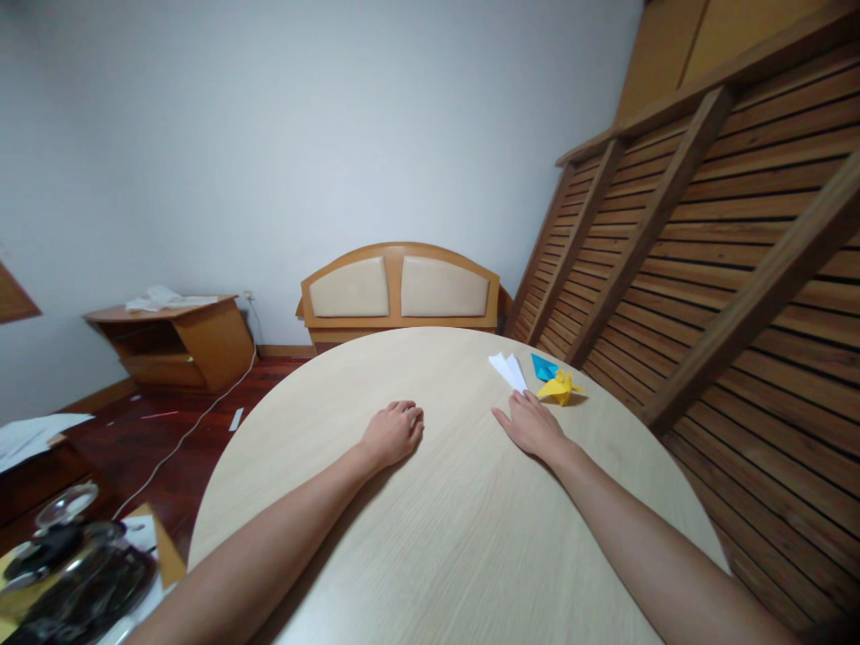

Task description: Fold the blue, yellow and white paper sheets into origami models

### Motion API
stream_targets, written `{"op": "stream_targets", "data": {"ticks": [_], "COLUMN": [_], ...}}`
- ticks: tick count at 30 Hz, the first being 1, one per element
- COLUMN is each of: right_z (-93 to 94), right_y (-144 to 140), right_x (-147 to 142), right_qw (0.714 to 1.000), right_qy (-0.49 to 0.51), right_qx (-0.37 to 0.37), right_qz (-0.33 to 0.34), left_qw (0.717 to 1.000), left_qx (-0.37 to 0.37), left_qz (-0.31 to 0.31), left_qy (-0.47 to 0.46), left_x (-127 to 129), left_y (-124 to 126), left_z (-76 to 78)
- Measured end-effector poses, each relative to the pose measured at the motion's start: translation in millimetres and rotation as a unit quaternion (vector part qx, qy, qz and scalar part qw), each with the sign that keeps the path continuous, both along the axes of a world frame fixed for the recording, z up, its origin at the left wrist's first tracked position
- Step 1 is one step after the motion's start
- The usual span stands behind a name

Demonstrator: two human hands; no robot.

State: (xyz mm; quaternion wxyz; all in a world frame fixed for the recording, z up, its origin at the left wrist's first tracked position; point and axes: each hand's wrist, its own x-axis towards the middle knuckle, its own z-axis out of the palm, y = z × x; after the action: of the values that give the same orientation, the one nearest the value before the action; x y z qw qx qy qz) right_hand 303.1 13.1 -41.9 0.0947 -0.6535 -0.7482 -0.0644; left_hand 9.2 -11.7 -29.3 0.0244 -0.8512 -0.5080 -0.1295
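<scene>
On the round pale wooden table (457, 537) rests my left hand (394, 432), its fingers loosely curled in, with no object visible in it. Farther right, my right hand (530, 425) lies palm down with the thumb spread away from the fingers. Its fingertips touch the near end of a white paper airplane (511, 370). Just beyond that hand sits a yellow origami crane (559, 388). A blue folded paper piece (544, 367) lies behind the crane, close to the table's right edge.
Slatted wooden panels (672, 251) lean along the right side. A headboard (399, 287) stands behind the table. At left are a low cabinet (221, 345) with papers on top, a white cord (194, 432) on the floor, and a dark plastic-wrapped item (87, 582).
</scene>
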Motion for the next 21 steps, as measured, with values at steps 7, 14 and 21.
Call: {"op": "stream_targets", "data": {"ticks": [7,14,21], "right_z": [2.6,6.2,5.9], "right_y": [-7.2,-27.2,-28.3], "right_x": [-12.9,-39.1,-37.8], "right_qw": [0.994,0.962,0.957], "right_qy": [0.033,0.091,0.100], "right_qx": [-0.006,-0.113,-0.127], "right_qz": [0.109,0.233,0.239], "left_qw": [1.000,0.992,0.989], "left_qx": [0.003,-0.032,-0.077], "left_qz": [-0.008,-0.115,-0.124], "left_qy": [-0.025,-0.026,-0.023], "left_x": [8.2,8.8,4.9], "left_y": [-6.6,-5.7,-5.2], "left_z": [-2.2,-9.8,-9.4]}}
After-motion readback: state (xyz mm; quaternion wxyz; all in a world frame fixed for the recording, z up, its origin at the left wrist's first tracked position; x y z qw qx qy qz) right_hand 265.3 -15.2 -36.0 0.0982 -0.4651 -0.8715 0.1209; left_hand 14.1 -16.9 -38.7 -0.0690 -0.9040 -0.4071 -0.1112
